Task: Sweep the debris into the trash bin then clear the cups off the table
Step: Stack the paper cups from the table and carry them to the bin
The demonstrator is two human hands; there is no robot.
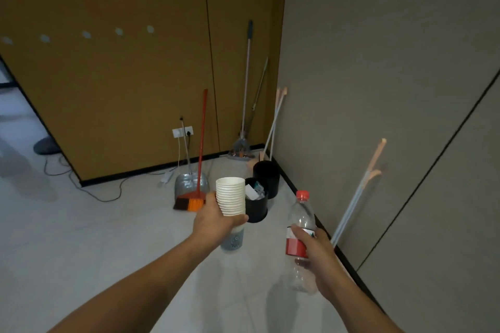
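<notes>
The right hand is nearest the camera, wrapped round a clear bottle held upright. The left hand grips a stack of cups, also upright, its long axis vertical. The near bin, 1 of 2 black ones, stands on the floor straight ahead, just beyond the cups, so the left hand is nearer to it. The next move is probably a short forward reach.
</notes>
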